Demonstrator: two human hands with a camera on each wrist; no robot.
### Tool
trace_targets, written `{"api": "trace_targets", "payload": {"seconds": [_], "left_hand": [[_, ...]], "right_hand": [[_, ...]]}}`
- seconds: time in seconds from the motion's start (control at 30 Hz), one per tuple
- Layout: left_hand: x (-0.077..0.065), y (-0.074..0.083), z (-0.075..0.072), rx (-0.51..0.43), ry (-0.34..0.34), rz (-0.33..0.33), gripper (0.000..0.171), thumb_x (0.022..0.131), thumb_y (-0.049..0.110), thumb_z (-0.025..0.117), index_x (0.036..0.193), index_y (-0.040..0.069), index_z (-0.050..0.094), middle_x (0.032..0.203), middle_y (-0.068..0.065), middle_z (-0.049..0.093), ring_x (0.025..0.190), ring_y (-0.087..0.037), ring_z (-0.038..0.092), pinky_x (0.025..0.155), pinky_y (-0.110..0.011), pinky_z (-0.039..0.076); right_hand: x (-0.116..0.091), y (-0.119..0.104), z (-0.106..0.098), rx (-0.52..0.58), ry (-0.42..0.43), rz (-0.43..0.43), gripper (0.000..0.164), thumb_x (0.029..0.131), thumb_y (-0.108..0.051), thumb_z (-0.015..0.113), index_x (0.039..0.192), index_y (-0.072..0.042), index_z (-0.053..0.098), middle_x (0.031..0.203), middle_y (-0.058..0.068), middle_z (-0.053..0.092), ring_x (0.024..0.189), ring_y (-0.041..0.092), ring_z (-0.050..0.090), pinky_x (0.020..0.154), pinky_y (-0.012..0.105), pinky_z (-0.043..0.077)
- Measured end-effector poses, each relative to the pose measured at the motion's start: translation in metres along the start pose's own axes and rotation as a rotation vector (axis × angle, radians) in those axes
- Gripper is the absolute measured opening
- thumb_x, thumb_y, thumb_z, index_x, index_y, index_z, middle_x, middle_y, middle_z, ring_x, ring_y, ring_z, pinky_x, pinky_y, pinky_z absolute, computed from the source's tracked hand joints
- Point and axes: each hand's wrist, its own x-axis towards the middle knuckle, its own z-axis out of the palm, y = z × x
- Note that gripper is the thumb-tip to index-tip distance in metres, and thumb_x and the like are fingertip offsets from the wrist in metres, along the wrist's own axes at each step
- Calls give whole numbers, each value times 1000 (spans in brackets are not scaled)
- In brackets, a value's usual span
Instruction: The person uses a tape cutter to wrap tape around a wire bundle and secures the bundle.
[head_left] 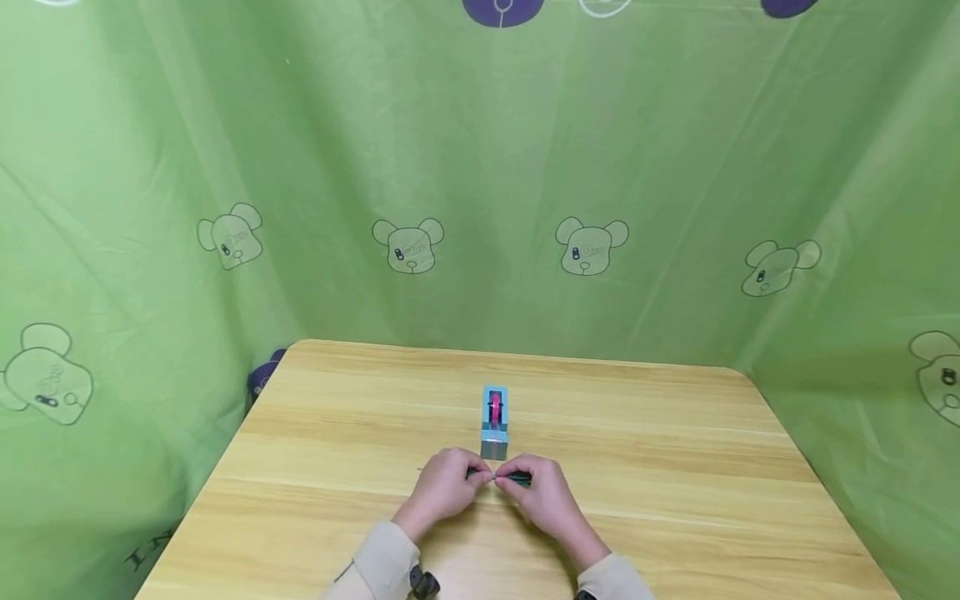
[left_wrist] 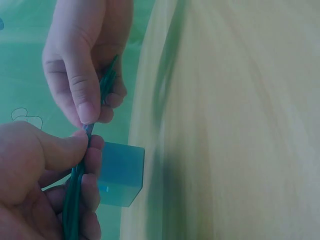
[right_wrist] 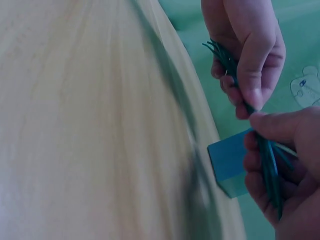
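Note:
A thin bundle of green strands (right_wrist: 270, 170) runs through both hands, with loose ends fanning out past the left hand in the right wrist view. My left hand (head_left: 450, 485) pinches it near its middle between thumb and fingers. Close beside, my right hand (head_left: 542, 493) pinches it too, and the two thumb tips almost meet. A short greyish, shiny stretch (left_wrist: 88, 129) shows on the bundle between the thumbs; whether it is tape I cannot tell. Just beyond the hands stands a blue tape dispenser (head_left: 494, 438) with a pink-red roll core (head_left: 495, 410).
The wood-grain table (head_left: 637, 433) spreads out on both sides of the hands. A green curtain (head_left: 495, 150) with mouse-head prints hangs behind the table and along its sides.

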Motion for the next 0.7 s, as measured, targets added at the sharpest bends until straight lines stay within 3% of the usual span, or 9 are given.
{"api": "trace_targets", "payload": {"seconds": [0.2, 0.53, 0.7], "left_hand": [[1, 0, 2, 14, 30, 17, 4, 89, 21, 74, 89, 20, 78, 93, 11, 71, 83, -6, 62, 79, -34, 51], [1, 1, 3, 57, 72, 35, 5, 86, 19, 77, 84, 23, 77, 92, 12, 70, 86, -9, 63, 83, -37, 51], [1, 0, 4, 58, 79, 47, 3, 87, 22, 77, 84, 20, 78, 92, 11, 71, 88, -10, 64, 84, -37, 51]], "right_hand": [[1, -6, -3, -9, -3, 6, 4, 87, -13, 76, 91, -13, 75, 87, -10, 72, 86, 12, 67, 81, 33, 55], [4, -7, -7, -89, -69, -18, 6, 91, -11, 71, 94, -13, 77, 94, -3, 74, 92, 18, 69, 83, 38, 55], [5, -3, -4, -93, -61, -31, 5, 91, -12, 72, 92, -13, 77, 92, -5, 74, 90, 15, 69, 82, 35, 56]]}}
